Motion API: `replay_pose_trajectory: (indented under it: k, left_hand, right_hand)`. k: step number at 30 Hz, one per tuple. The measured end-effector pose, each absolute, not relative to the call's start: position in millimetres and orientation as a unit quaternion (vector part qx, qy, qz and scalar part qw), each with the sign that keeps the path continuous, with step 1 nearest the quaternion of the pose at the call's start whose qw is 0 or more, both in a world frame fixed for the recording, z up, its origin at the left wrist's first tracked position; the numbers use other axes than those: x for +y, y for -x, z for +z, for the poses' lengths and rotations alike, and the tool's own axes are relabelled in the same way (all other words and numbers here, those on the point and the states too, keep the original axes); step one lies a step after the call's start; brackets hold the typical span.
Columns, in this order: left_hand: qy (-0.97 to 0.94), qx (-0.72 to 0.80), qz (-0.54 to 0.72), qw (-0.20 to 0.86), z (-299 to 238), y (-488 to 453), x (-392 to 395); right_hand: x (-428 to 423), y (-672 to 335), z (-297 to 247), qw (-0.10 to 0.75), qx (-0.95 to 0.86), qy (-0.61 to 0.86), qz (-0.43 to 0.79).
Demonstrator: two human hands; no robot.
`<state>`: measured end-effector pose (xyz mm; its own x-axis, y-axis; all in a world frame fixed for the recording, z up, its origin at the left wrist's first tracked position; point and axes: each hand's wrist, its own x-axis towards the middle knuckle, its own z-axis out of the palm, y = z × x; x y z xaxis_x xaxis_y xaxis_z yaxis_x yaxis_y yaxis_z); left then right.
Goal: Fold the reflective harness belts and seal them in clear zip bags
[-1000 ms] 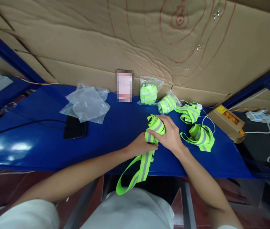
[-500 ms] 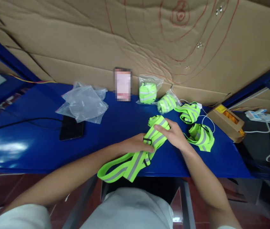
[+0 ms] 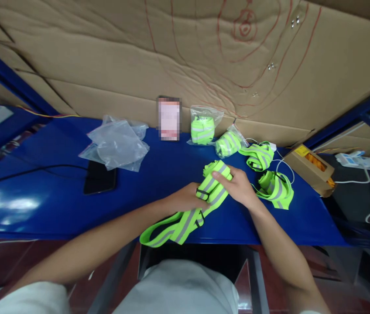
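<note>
Both hands hold one neon-yellow reflective strap (image 3: pixel 217 199) with a grey stripe and black buckles, above the front of the blue table. My right hand (image 3: pixel 240 185) is closed round the rolled upper end, its thumb lying across the front. Lower down, my left hand (image 3: pixel 188 197) grips the strap beside a black buckle; some of its fingers are hidden behind the webbing. A loose loop of the strap hangs below my left hand near the table edge. Two more straps, one loosely rolled (image 3: pixel 257 157) and one partly coiled (image 3: pixel 275 188), lie to the right of my right hand.
Two bagged straps (image 3: pixel 202 130) (image 3: pixel 228 143) sit by the cardboard wall (image 3: pixel 106 56). Clear plastic bags (image 3: pixel 116 146) lie at left, partly over a black phone (image 3: pixel 100 179). A blurred-out upright device (image 3: pixel 169 118) leans at the back. An open brown box (image 3: pixel 312 170) and white cables are at right.
The loose loop below my left hand has drawn slightly up and to the right. Both hands keep their hold on the strap, and the view has shifted a little.
</note>
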<state>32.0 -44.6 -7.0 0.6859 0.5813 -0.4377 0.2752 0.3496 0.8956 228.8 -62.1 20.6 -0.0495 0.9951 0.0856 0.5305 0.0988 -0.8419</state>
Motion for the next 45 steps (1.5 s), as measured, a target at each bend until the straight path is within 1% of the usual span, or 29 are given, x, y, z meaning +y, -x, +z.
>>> replay_pose_trajectory:
  k: [4,8,9,11,13,15,17,18,20,22,24,29,33,35,36,39,41,43,45]
  left_hand:
    - [-0.442,0.378,0.081,0.810,-6,-32,-49]
    - [-0.384,0.272,0.086,0.878,-3,-34,-54]
    - [-0.390,0.262,0.083,0.879,-3,-35,-55]
    - [-0.444,0.285,0.091,0.845,-2,-35,-53]
    - [-0.533,0.317,0.113,0.776,-3,-34,-47]
    - [-0.616,0.337,0.152,0.696,-5,-31,-39]
    - [-0.665,0.333,0.164,0.648,-6,-28,-31]
    - [-0.675,0.321,0.153,0.647,-6,-26,-28]
    - [-0.665,0.282,0.104,0.684,-4,-23,-26]
    - [-0.643,0.249,0.069,0.721,-2,-21,-28]
    - [-0.634,0.242,0.066,0.732,0,-21,-30]
    - [-0.653,0.259,0.076,0.708,1,-22,-31]
    - [-0.671,0.261,0.098,0.687,-1,-24,-35]
    - [-0.684,0.268,0.105,0.671,-3,-25,-37]
    - [-0.688,0.269,0.108,0.665,-5,-25,-38]
    - [-0.690,0.253,0.114,0.669,-9,-26,-39]
    - [-0.685,0.238,0.118,0.679,-12,-25,-39]
    - [-0.684,0.233,0.123,0.681,-13,-25,-38]
    - [-0.686,0.230,0.122,0.679,-14,-25,-38]
  right_hand:
    - [-65,-225,22,0.378,-0.702,0.576,0.181]
    - [-65,-225,12,0.386,-0.728,0.562,0.066]
    - [-64,-226,10,0.386,-0.733,0.558,0.052]
    - [-63,-226,9,0.394,-0.729,0.557,0.056]
    - [-63,-226,12,0.410,-0.704,0.568,0.112]
    - [-63,-225,17,0.428,-0.662,0.578,0.211]
    - [-63,-225,21,0.437,-0.609,0.574,0.329]
    - [-63,-225,22,0.436,-0.580,0.567,0.389]
    - [-64,-226,23,0.419,-0.519,0.550,0.503]
    - [-64,-228,23,0.393,-0.470,0.530,0.586]
    - [-64,-230,22,0.381,-0.451,0.524,0.613]
    - [-64,-233,24,0.385,-0.464,0.527,0.599]
    - [-65,-236,27,0.360,-0.459,0.527,0.618]
    - [-64,-236,26,0.345,-0.485,0.543,0.592]
    - [-63,-235,24,0.346,-0.514,0.553,0.556]
    - [-60,-231,16,0.374,-0.618,0.578,0.380]
    - [-58,-227,10,0.404,-0.649,0.580,0.284]
    - [-58,-223,7,0.420,-0.662,0.573,0.238]
    - [-60,-222,9,0.416,-0.684,0.557,0.220]
